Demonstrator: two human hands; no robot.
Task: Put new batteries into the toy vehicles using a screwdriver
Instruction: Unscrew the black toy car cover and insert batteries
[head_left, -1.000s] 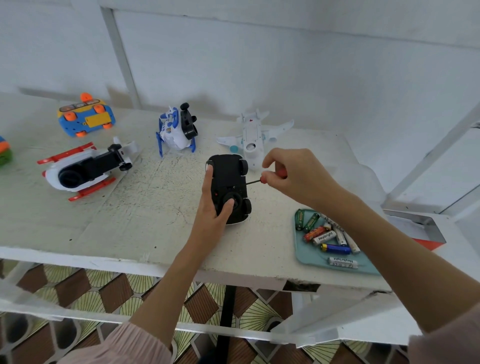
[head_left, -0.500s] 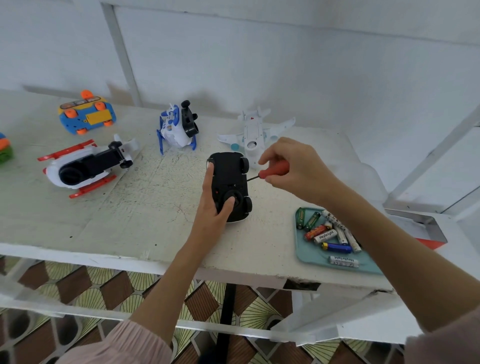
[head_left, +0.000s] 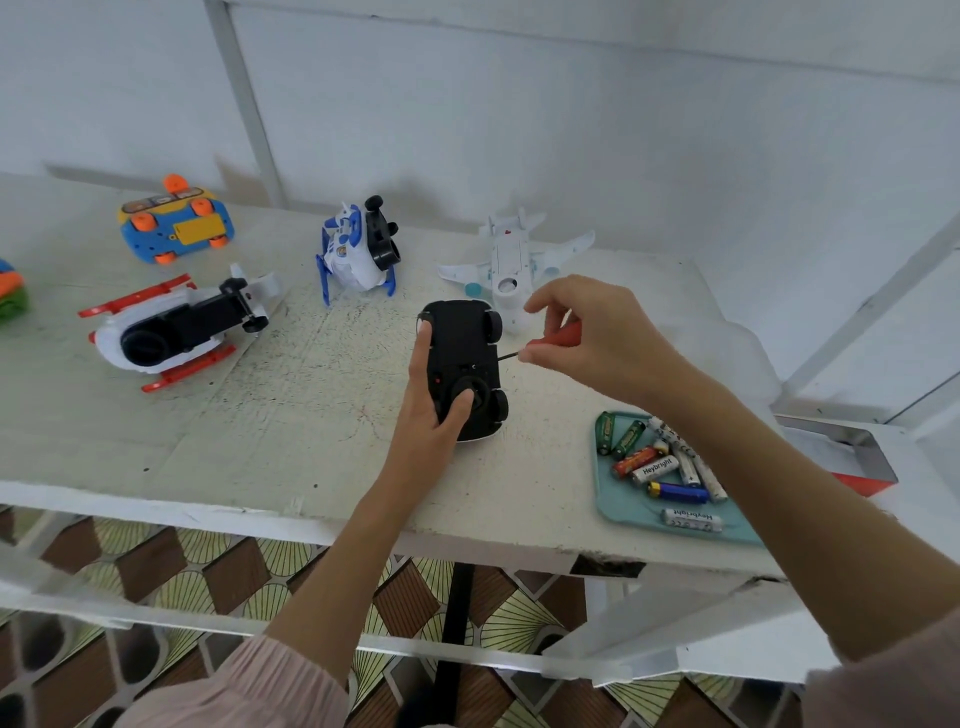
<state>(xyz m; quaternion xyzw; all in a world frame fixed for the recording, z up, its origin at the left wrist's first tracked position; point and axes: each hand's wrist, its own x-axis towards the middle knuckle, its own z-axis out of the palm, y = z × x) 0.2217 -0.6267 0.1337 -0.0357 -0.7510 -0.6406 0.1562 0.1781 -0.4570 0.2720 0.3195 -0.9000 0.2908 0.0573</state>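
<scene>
The upturned black plastic toy car (head_left: 464, 364) lies mid-surface, left of the teal battery tray (head_left: 618, 499). The left hand (head_left: 431, 410) holds it, fingers curled around its body. Right of the car, the right hand (head_left: 592, 338) pinches a red-handled screwdriver (head_left: 563, 335), tip at the car's underside.

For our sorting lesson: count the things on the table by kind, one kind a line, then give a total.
Toy vehicles: 5 fully in view: black car, white plane, blue-white toy, red-white toy, blue-orange car
Screwdriver: 1
Batteries: about 10 on the teal tray; some overlap
Tray: 1
Total: about 17
</scene>
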